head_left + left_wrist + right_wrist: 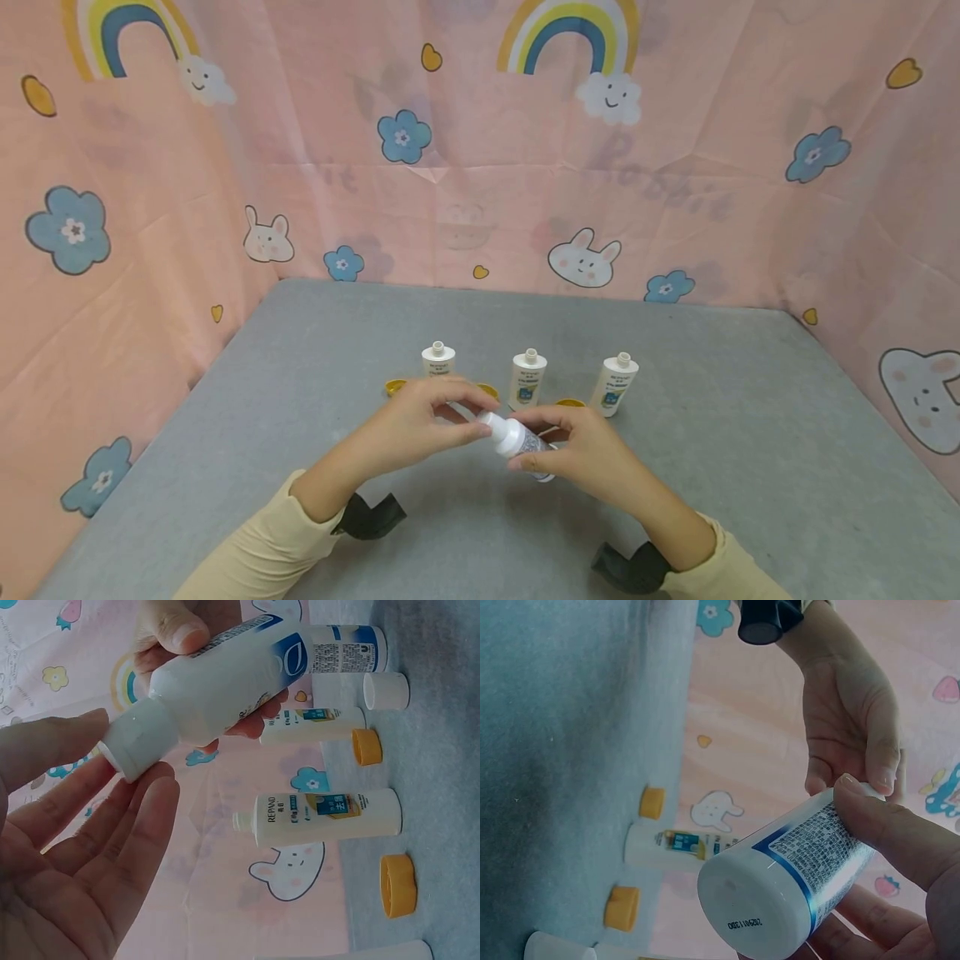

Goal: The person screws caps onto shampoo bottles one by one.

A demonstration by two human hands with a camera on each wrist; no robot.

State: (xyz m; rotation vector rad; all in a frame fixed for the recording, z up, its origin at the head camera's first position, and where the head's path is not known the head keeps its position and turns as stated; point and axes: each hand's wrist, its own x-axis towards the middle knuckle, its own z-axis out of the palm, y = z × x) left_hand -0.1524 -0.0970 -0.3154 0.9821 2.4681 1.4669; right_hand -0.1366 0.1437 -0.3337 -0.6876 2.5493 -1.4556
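Observation:
My right hand (581,450) holds a white bottle (232,679) with blue bands and fine print, tilted over the table. Its cap end points up and toward my left hand (420,425). That hand pinches the white cap (139,739) between thumb and fingers, and the cap sits on the bottle's neck. In the right wrist view the printed base (754,907) faces the camera, while my right thumb (885,825) lies along the label. Behind the hands stand three white bottles with bare necks: a left one (438,358), a middle one (528,379) and a right one (615,383).
Yellow caps lie among the standing bottles, one at the left (395,387) and another near the right bottle (570,403). The left wrist view also has a loose white cap (386,691) beside a blue-and-white bottle (349,649). Pink printed cloth (465,192) walls the grey table (337,325).

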